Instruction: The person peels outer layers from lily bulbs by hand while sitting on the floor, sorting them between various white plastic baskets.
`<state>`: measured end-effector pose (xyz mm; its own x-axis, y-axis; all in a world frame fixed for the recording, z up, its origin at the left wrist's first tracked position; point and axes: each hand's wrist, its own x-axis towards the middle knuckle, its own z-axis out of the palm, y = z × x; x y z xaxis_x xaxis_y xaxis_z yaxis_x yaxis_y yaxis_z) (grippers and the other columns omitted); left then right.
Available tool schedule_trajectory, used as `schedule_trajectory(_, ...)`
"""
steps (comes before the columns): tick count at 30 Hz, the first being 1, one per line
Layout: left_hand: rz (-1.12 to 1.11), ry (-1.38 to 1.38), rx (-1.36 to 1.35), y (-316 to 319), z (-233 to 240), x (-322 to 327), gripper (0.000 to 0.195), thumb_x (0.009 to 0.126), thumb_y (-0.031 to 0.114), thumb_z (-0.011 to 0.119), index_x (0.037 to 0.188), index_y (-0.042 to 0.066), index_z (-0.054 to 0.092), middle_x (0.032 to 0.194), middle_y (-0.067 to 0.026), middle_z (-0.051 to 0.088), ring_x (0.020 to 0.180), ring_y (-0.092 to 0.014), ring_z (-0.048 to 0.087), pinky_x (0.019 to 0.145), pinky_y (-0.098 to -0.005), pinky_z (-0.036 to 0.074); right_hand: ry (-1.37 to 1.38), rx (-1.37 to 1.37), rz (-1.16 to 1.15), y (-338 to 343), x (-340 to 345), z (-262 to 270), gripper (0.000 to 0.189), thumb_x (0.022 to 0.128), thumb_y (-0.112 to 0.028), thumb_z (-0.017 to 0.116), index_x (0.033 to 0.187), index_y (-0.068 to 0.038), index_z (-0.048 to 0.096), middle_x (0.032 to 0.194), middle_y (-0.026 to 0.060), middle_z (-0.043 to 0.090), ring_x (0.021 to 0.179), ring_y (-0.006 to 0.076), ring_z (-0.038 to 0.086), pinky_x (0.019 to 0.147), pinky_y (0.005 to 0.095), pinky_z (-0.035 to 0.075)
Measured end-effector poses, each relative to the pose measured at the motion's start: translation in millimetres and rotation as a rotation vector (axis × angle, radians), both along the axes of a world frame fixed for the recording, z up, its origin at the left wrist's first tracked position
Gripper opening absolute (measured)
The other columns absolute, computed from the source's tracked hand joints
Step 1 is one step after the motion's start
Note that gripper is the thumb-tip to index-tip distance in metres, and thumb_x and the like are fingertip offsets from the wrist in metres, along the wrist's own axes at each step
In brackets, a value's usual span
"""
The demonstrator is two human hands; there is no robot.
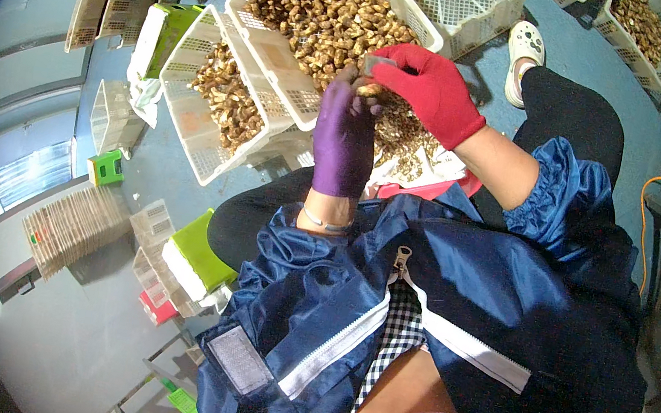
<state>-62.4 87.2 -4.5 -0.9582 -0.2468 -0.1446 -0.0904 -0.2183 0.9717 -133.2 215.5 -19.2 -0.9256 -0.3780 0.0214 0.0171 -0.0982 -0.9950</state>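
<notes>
My left hand (346, 138), in a purple glove with dark-stained fingertips, holds a small mushroom (369, 90) at its fingertips. My right hand (436, 90), in a red glove, grips a small flat blade (378, 66) between thumb and fingers, close above that mushroom. Just beyond both hands stands a large white plastic crate (273, 74) with many brown-and-cream mushrooms (349, 8). Below the hands, small trimmings (402, 140) lie on white sheeting (441, 164) over a red container (414, 189), partly hidden by my hands and jacket.
A smaller white crate (185, 119) with mushrooms adjoins the large one on the left. An upturned-looking white crate (460, 0) stands behind. More filled crates (638, 64) are at the far right. Green-and-white boxes (203, 251) and stacked crates line the left. An orange cable (642, 210) hangs at right.
</notes>
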Motion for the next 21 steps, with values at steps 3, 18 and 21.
schedule_trajectory(3, 0.112, -0.084, 0.633, -2.9, -2.9, -1.1, 0.045, 0.086, 0.004, 0.052, 0.130, 0.000, 0.042, 0.114, -0.0119, 0.055, 0.091, -0.019, 0.056, 0.082, -0.0295, 0.046, -0.049, -0.137, 0.005, -4.0, -0.3, -3.4, 0.026, 0.083, -0.023, 0.066, 0.098, -0.002, 0.067, 0.087, 0.0078, 0.066, 0.082, 0.0130, 0.061, 0.075, 0.0268, 0.047)
schedule_trajectory(18, -0.152, -0.171, -0.102, -22.6, 17.9, -10.1, 0.028, 0.091, 0.017, 0.056, 0.113, 0.001, 0.060, 0.087, -0.0033, 0.063, 0.075, -0.009, 0.056, 0.065, -0.0209, 0.044, -0.083, -0.101, 0.117, -6.0, -0.4, 6.4, 0.028, 0.084, -0.025, 0.066, 0.101, -0.003, 0.064, 0.092, 0.0054, 0.066, 0.080, 0.0122, 0.060, 0.071, 0.0278, 0.048)
schedule_trajectory(21, -0.091, -0.433, 0.175, -16.6, 35.7, 0.3, 0.028, 0.090, 0.019, 0.055, 0.112, 0.003, 0.058, 0.085, -0.0004, 0.058, 0.071, -0.006, 0.053, 0.059, -0.0176, 0.040, 0.044, -0.014, 0.136, -2.0, -4.5, 11.5, 0.024, 0.085, -0.025, 0.065, 0.097, -0.004, 0.064, 0.090, 0.0068, 0.064, 0.079, 0.0156, 0.060, 0.070, 0.0292, 0.048)
